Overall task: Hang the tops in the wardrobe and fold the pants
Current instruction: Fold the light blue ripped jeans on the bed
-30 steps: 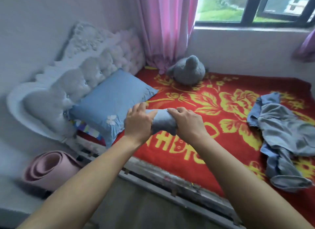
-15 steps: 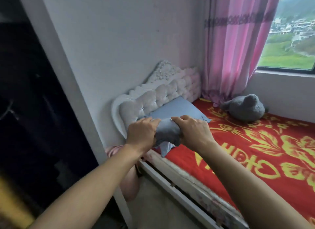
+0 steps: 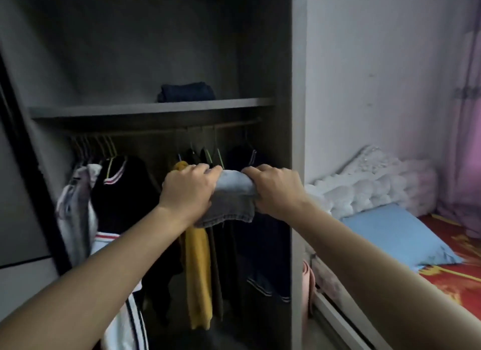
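A folded bundle of light grey-blue pants (image 3: 233, 198) hangs in the air in front of the open wardrobe (image 3: 296, 115). My left hand (image 3: 188, 190) grips its left end and my right hand (image 3: 274, 190) grips its right end, fingers curled over the top. Behind the bundle, several tops hang on a rail (image 3: 166, 132): a black one (image 3: 122, 193), a yellow one (image 3: 197, 271) and dark ones (image 3: 260, 245). A dark folded garment (image 3: 186, 92) lies on the shelf (image 3: 145, 108) above the rail.
The wardrobe's grey side panel stands just right of my hands. To the right is the bed with a white tufted headboard (image 3: 374, 183), a blue pillow (image 3: 398, 235) and a red flowered blanket (image 3: 458, 279). A pink curtain (image 3: 466, 115) hangs at far right.
My view has swung left from the bed to the open wardrobe. Both hands kept their grip on the folded pants and carried them in front of the hanging clothes.
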`<state>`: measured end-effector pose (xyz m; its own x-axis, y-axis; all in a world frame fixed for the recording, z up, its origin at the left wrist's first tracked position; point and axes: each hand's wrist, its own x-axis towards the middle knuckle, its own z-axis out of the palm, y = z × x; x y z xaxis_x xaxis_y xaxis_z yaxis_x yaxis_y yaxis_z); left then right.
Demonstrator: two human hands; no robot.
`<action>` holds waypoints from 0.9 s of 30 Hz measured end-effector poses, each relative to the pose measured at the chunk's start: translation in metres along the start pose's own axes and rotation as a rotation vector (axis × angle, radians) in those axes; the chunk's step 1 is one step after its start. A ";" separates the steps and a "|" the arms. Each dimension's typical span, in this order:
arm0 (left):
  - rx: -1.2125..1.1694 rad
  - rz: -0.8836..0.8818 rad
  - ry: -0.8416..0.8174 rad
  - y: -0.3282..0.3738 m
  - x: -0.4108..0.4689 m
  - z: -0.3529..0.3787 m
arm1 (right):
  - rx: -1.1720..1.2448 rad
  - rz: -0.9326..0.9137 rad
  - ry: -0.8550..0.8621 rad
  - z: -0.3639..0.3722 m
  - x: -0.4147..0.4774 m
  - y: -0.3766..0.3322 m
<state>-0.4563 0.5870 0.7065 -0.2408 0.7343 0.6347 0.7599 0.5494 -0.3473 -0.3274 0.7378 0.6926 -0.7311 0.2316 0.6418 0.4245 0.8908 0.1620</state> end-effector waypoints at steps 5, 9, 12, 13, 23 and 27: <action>0.145 -0.034 0.120 -0.068 0.025 -0.034 | -0.025 -0.070 0.124 -0.031 0.074 -0.028; 0.224 -0.051 0.220 -0.100 0.073 -0.048 | -0.079 -0.102 0.241 -0.053 0.134 -0.016; 0.283 -0.050 0.325 -0.120 0.122 -0.053 | -0.124 -0.108 0.336 -0.066 0.184 0.003; 0.299 -0.048 0.364 -0.127 0.141 -0.054 | -0.134 -0.111 0.369 -0.069 0.202 0.011; 0.464 -0.074 0.568 -0.172 0.317 -0.033 | -0.202 -0.166 0.612 -0.059 0.364 0.093; 0.514 -0.093 0.518 -0.197 0.358 -0.003 | -0.183 -0.197 0.633 -0.027 0.420 0.100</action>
<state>-0.6905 0.7403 1.0036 0.1223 0.4626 0.8781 0.3406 0.8115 -0.4749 -0.5773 0.9139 0.9986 -0.3747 -0.2510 0.8925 0.4396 0.7995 0.4094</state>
